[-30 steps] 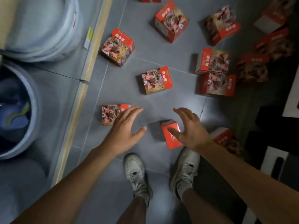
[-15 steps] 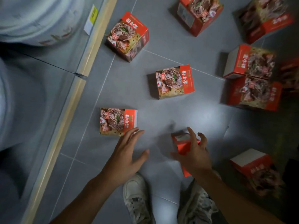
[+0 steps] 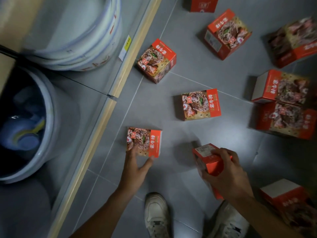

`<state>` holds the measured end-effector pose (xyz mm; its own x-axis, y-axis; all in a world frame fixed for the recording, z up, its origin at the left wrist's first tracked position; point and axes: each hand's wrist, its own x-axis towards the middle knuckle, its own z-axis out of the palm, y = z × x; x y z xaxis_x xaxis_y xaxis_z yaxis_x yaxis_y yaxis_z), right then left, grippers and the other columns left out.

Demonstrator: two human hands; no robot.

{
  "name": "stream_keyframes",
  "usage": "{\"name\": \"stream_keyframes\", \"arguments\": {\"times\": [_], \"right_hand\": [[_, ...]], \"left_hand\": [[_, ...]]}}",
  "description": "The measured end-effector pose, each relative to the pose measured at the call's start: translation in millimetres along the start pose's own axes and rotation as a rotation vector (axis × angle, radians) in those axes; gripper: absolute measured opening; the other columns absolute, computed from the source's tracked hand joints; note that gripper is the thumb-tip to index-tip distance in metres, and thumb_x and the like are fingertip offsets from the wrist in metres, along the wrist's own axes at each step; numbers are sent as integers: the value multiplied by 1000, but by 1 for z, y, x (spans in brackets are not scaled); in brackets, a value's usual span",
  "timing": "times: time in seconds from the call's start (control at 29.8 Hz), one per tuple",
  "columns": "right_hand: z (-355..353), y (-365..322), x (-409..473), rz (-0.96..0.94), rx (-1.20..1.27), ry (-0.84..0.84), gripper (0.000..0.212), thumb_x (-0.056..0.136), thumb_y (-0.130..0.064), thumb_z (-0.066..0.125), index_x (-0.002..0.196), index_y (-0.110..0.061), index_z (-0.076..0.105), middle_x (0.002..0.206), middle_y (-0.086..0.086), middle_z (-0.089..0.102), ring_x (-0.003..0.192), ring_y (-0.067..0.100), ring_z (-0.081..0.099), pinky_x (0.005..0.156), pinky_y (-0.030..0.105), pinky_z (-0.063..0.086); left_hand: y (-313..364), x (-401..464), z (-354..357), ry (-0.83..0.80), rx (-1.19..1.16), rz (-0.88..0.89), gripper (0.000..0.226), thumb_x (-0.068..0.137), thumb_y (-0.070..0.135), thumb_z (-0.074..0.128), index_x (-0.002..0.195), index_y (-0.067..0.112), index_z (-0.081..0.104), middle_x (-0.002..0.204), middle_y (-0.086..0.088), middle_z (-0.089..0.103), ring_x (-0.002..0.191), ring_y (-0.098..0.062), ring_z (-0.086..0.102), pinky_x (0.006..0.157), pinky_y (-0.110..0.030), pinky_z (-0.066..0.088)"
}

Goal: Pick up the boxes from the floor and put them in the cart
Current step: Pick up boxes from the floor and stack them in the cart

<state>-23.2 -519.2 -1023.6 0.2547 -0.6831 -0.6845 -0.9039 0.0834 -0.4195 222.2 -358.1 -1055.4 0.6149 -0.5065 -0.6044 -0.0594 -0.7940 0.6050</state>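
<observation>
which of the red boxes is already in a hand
The box gripped in the right hand, tilted above the floor. The left hand only touches the flat box; the rest lie untouched.

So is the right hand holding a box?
Yes, the right hand has its fingers curled round a red box and grips it, tilted, above the floor.

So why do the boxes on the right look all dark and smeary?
Head view: light falls mid-floor, so the flat box looks sharp; the right-edge boxes sit in shadow and blur; the wide lens bends the white tubs; the right hand and its box stay fairly clear.
</observation>
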Motion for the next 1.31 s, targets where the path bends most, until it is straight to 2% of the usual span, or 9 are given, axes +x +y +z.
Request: {"name": "stream_keyframes", "arguments": {"times": [0.13, 0.3, 0.47, 0.57, 0.67, 0.84, 0.97, 1.21, 1.31], "right_hand": [[-5, -24, 13, -87, 7, 17, 89, 68, -43, 91, 142, -28, 43, 149, -3, 39, 114, 32, 60, 92, 50, 56], [5, -38, 37, -222, 3, 48, 85, 67, -41, 91, 139, -26, 48, 146, -5, 43, 109, 28, 62, 90, 44, 55], [18, -36, 57, -304, 0, 37, 85, 64, -41, 91, 137, -26, 50, 143, -4, 47, 108, 26, 63, 90, 40, 53], [22, -30, 62, -335, 27, 39, 84, 61, -43, 88, 135, -26, 52, 140, -4, 50, 103, 21, 61, 88, 37, 52], [21, -23, 69, -364, 20, 12, 88, 61, -43, 90, 138, -25, 50, 140, -3, 50, 103, 12, 53, 87, 32, 48], [16, -15, 68, -360, 15, 29, 86, 62, -41, 91, 136, -26, 50, 140, -4, 50, 106, 11, 52, 89, 30, 48], [1, -19, 59, -362, 31, 37, 84, 61, -45, 89, 134, -27, 52, 138, -6, 51, 105, 10, 52, 87, 28, 46], [-43, -43, 30, -373, 26, 47, 83, 61, -41, 89, 134, -28, 51, 140, -9, 47, 107, 7, 51, 90, 27, 44], [-72, -59, 13, -384, 4, 56, 81, 60, -41, 89, 131, -31, 51, 139, -10, 47, 108, 13, 56, 90, 31, 50]], "left_hand": [[-21, 33, 1, 186, -111, -205, 92, 65, 66, 82, 135, 15, 52, 132, -8, 57, 122, -26, 56, 83, -17, 47], [-40, 67, 12, 476, -254, -343, 108, 63, 51, 89, 149, 7, 40, 147, -15, 46, 138, -34, 42, 97, -36, 43], [-61, 86, 30, 388, -625, -475, 116, 69, 29, 92, 157, 21, 17, 150, -2, 42, 131, -21, 49, 101, -35, 41], [-73, 90, 44, 486, -621, -501, 109, 47, 59, 96, 141, 38, 43, 142, 2, 54, 129, -23, 54, 109, -46, 44], [-79, 87, 57, 528, -501, -469, 97, 40, 81, 85, 122, 37, 60, 135, 4, 59, 125, -22, 56, 102, -45, 51], [-42, 74, 66, 603, -594, -199, 62, 75, 33, 86, 128, 17, 60, 120, -2, 71, 102, -10, 71, 72, -15, 56], [-21, 65, 67, 581, -569, -115, 77, 63, 47, 92, 130, 30, 60, 128, 0, 65, 111, -15, 68, 79, -23, 58], [31, 44, 46, 463, -357, -49, 125, 54, 21, 100, 155, 29, 26, 133, 3, 30, 117, -16, 55, 92, -23, 48], [62, 29, 24, 434, -295, 7, 115, 55, 17, 99, 150, 18, 34, 131, 1, 31, 118, -13, 48, 84, -1, 40]]}}
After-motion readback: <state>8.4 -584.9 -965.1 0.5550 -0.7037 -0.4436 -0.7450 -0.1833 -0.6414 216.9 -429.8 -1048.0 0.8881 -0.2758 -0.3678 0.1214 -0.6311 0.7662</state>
